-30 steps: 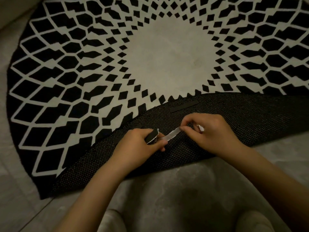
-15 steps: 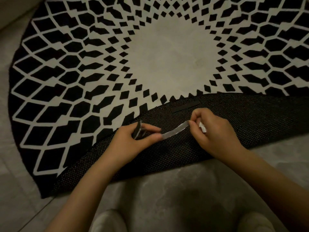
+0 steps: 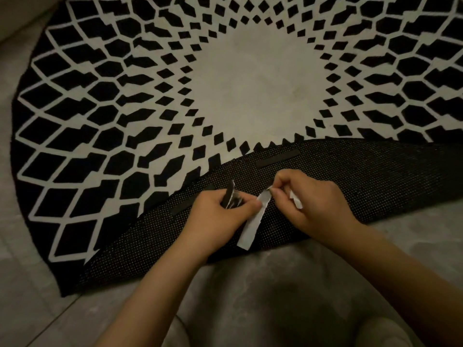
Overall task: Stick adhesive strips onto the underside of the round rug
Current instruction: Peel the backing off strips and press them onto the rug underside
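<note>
Your round rug shows black diamonds in a spiralling white lattice around a plain cream centre. Its folded-back underside is black with fine pale dots, carrying two solid black adhesive strips. The backing paper you're peeling looks white, perhaps pale grey in this dim light. The floor is mottled grey.

One head-worn view looks steeply down, close over the hands and rug.
</note>
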Motion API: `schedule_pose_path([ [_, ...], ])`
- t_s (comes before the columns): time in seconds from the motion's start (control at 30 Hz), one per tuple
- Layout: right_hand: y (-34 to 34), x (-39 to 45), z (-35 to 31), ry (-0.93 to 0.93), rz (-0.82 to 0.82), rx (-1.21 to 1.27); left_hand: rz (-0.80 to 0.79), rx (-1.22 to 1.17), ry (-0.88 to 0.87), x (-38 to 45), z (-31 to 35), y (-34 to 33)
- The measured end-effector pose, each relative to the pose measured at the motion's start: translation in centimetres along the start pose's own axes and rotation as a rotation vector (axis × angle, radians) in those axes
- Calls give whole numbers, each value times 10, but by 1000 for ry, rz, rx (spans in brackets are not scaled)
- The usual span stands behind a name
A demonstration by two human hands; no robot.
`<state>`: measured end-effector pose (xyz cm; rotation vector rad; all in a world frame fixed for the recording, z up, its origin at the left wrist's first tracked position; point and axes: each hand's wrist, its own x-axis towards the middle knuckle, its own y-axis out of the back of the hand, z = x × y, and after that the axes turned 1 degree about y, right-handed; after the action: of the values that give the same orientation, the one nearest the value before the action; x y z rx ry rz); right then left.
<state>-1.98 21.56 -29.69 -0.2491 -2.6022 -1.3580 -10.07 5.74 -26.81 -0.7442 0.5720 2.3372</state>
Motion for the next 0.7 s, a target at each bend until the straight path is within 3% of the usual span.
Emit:
schedule_pose_path([
  [0.13, -3, 0, 1, 34, -4, -44, 166, -141, 83, 1, -3, -10],
  [0.27, -4, 1, 6, -10, -21, -31, 94, -240, 176, -1, -4, -13],
  [0.33, -3, 4, 2, -160, -57, 113, 89, -201, 150, -1, -5, -13],
  [0.5, 4, 9, -7, -829, -34, 687, 239, -32, -37, 3, -6, -7],
  [0.6, 7, 10, -12, -958, -159, 958, 277, 68, -146, 3, -9, -7],
  [0.7, 5, 13, -19, -1015, -157, 1104, 289, 181, -259, 2, -15, -9],
])
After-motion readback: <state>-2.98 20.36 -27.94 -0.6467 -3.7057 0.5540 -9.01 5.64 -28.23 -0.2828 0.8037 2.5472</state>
